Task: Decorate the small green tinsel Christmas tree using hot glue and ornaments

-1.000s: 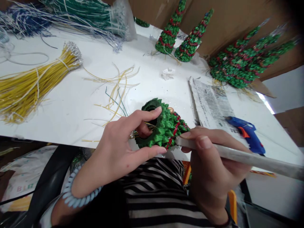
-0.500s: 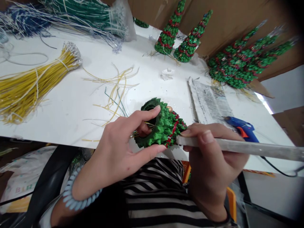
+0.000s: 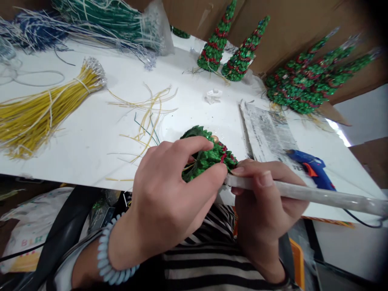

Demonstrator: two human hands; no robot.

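Note:
A small green Christmas tree ornament [image 3: 209,157] with red garland and a gold ball lies on its side between my hands, its hollow base facing left. My left hand [image 3: 172,190] wraps around it, thumb along the near side and fingers over the top. Thin yellow wires show inside the base, partly hidden by the fingers. In my right hand [image 3: 266,194] is a long, whitish rod-like tool [image 3: 327,197], its left end against the tree near the tip. The fingertips of that hand also touch the tree's narrow end.
A blue hot glue gun [image 3: 312,165] rests beside folded newspaper [image 3: 266,129] on the white table. Loose wires [image 3: 151,113] and a yellow wire bundle [image 3: 54,109] lie left. Finished-looking trees [image 3: 242,56] stand behind; green wire bundles [image 3: 115,24] are at the back left.
My left hand has shifted right and turned over the tree; its fingers have come out of the hollow base to the outside. The right hand and rod have barely moved.

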